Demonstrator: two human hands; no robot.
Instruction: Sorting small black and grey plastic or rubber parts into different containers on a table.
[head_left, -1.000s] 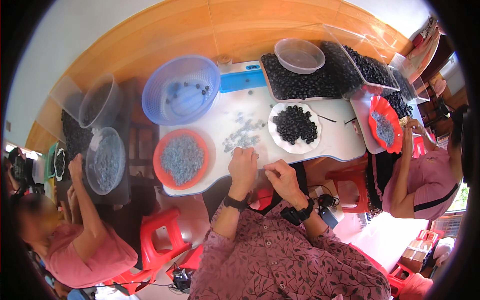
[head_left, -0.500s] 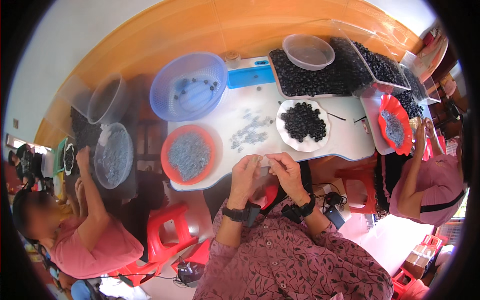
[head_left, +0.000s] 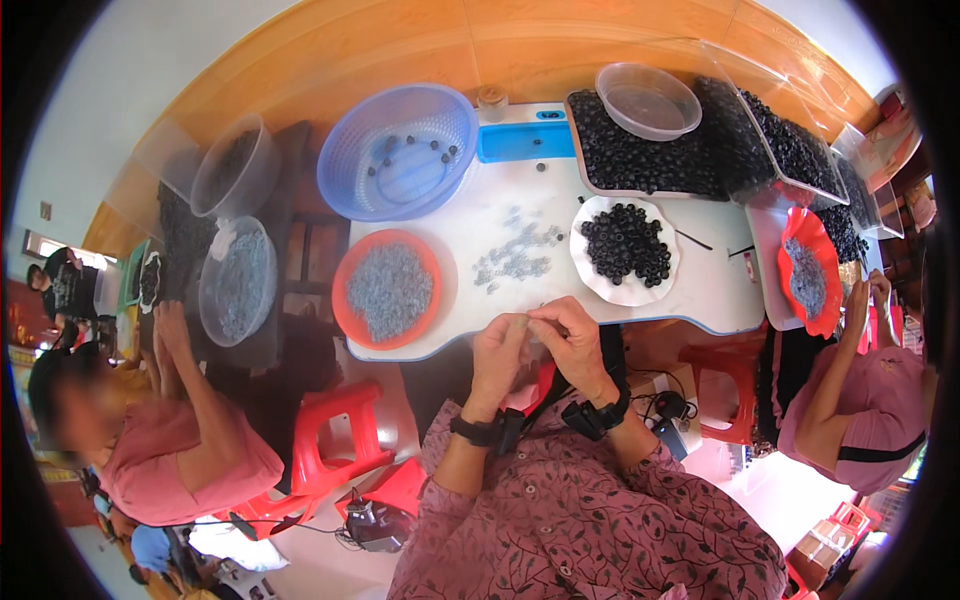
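Note:
At the table's near edge, my left hand (head_left: 499, 352) and my right hand (head_left: 570, 338) meet fingertip to fingertip. Both are closed in a pinch; whatever lies between the fingers is too small to make out. Just beyond them, small clear pieces (head_left: 515, 258) lie scattered on the white tabletop (head_left: 480, 318). To their right stands a white scalloped plate (head_left: 622, 296) heaped with black ring-like parts (head_left: 626, 245). On the left, a round orange-red tray (head_left: 350, 325) holds a pile of small clear pieces (head_left: 390, 290).
A blue basket (head_left: 350, 200) with several black parts stands at the back left. At the back right, a clear bowl (head_left: 648, 100) rests on a tray of black parts (head_left: 640, 160). Co-workers sit on either side, one at the left (head_left: 200, 450). A red stool (head_left: 340, 430) stands at my left.
My fingertips have come closer together and now touch. The view has shifted, so the table sits slightly higher and further right. The left co-worker's hands have come together.

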